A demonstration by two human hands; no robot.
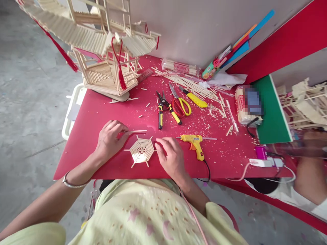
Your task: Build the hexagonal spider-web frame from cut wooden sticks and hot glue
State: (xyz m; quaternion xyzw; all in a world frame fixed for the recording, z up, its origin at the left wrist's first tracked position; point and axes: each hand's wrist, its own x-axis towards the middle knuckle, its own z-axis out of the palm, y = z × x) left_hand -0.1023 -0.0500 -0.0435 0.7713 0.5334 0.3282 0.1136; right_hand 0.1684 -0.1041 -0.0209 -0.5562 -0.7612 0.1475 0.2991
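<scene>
My left hand (111,140) pinches a thin wooden stick (138,131) between thumb and fingers, and the stick points right, just above the table. Below it a hexagonal web of wooden sticks (142,150) lies flat, with six spokes jutting past its rings. At its right side is my right hand (170,154), fingers curled, with thumb and forefinger closed at the end of one spoke. A yellow hot glue gun (192,140) lies to the right of that hand, a glue stick projecting from its back and its nozzle towards the fingers.
A stick-built pavilion model (109,64) with red tassels stands at the back left. Pliers (167,109), scissors (180,102) and a yellow utility knife (194,97) lie behind the web. Loose sticks (189,81) and shavings cover the back. A co-worker's arm (310,170) is at right.
</scene>
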